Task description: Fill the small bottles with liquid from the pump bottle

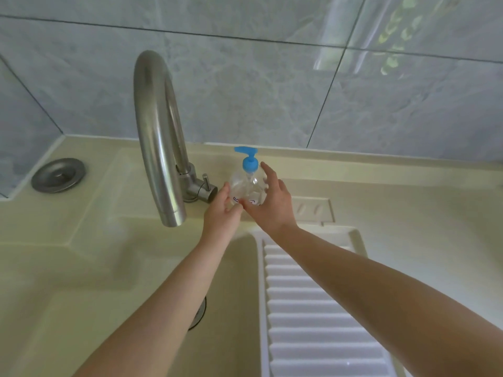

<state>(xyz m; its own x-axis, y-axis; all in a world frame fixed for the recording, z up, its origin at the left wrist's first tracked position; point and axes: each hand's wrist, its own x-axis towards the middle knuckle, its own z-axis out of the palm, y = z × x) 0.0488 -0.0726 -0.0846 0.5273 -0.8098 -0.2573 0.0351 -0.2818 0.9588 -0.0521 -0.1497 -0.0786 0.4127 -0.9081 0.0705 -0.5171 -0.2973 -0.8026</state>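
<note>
Hands (245, 206) around pump bottle (247, 186), label seemingly unreadable

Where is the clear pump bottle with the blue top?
Head view: clear pump bottle stands on the sink ledge right of the steel faucet, between both hands.

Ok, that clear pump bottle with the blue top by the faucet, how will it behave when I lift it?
The pump bottle looks like clear, rigid plastic and mostly empty, so probably light and stiff. Its smooth rounded sides could be slippery, especially beside a sink. The tall blue pump head raises its height, so a sideways push may tip it. Both the left hand and right hand flank it.
</note>
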